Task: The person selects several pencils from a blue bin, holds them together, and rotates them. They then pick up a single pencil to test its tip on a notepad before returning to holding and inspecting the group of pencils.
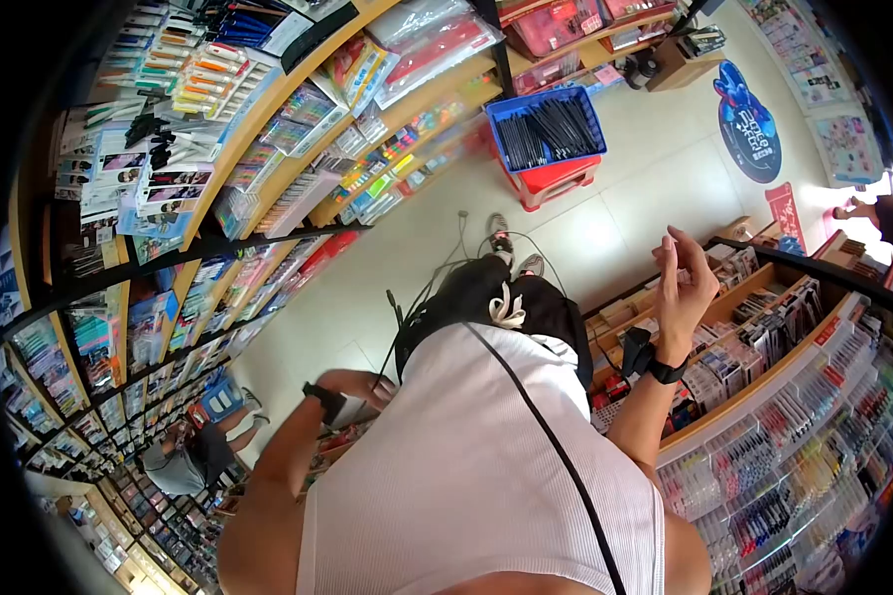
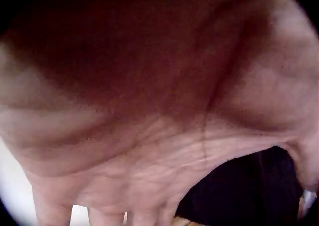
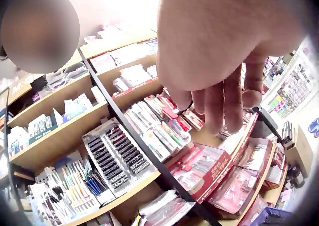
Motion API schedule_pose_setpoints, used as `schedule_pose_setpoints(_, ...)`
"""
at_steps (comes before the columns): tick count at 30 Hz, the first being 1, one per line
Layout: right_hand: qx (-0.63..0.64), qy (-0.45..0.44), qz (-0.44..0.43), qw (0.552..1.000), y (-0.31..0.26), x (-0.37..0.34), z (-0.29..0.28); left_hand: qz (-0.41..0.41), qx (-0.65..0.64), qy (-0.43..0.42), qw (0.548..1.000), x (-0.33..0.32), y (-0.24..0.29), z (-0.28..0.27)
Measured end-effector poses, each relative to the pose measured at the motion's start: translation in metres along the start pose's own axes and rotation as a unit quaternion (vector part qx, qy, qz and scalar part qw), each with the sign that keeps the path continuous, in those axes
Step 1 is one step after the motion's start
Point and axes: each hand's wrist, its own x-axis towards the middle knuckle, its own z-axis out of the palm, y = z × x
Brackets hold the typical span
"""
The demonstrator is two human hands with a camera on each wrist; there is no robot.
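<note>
At the person's left side, the left hand (image 1: 355, 385) hangs low beside the white top (image 1: 466, 446). Its palm (image 2: 149, 136) fills most of the left wrist view, with the fingers partly cut off at the bottom edge; nothing is seen in it. The right hand (image 1: 687, 293) is raised over the right-hand shelf of small boxed goods (image 1: 729, 372), fingers loosely bent and holding nothing. In the right wrist view, the right hand (image 3: 219, 61) hangs in front of shelves of packaged stationery (image 3: 159, 126), apart from the goods. Both wrists wear black straps.
A blue basket (image 1: 566, 157) of dark pens stands on a red stool (image 1: 556, 184) ahead. Stocked shelves (image 1: 258, 119) line the left. Cables (image 1: 422, 293) hang around the legs. Another person (image 1: 184, 461) is at lower left.
</note>
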Motion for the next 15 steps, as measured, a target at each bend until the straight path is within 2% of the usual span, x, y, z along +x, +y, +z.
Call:
schedule_pose_setpoints(1,0.000,-0.006,0.010,1.000,0.001,-0.001,-0.002,0.034,-0.095,0.010,0.995,-0.001,0.009,0.019)
schedule_pose_setpoints(3,-0.004,-0.011,0.022,1.000,0.003,-0.003,-0.006,-0.101,0.060,0.117,0.986,0.017,0.040,0.034)
schedule_pose_setpoints(4,-0.020,-0.017,0.031,0.999,0.004,-0.004,-0.009,-0.113,0.062,0.149,0.980,0.030,0.038,0.041)
schedule_pose_setpoints(7,-0.033,-0.025,0.033,0.999,0.010,-0.007,-0.011,-0.069,-0.079,0.203,0.973,0.071,-0.008,0.064)
schedule_pose_setpoints(10,-0.042,-0.047,0.031,0.998,0.003,-0.001,-0.012,-0.041,-0.232,0.234,0.943,0.110,-0.061,0.081)
schedule_pose_setpoints(13,-0.052,-0.070,0.029,0.996,0.003,0.007,-0.005,-0.004,-0.415,0.260,0.872,0.169,-0.127,0.092)
schedule_pose_setpoints(15,-0.039,-0.081,0.028,0.996,0.001,0.013,-0.002,0.053,-0.592,0.249,0.765,0.232,-0.196,0.097)
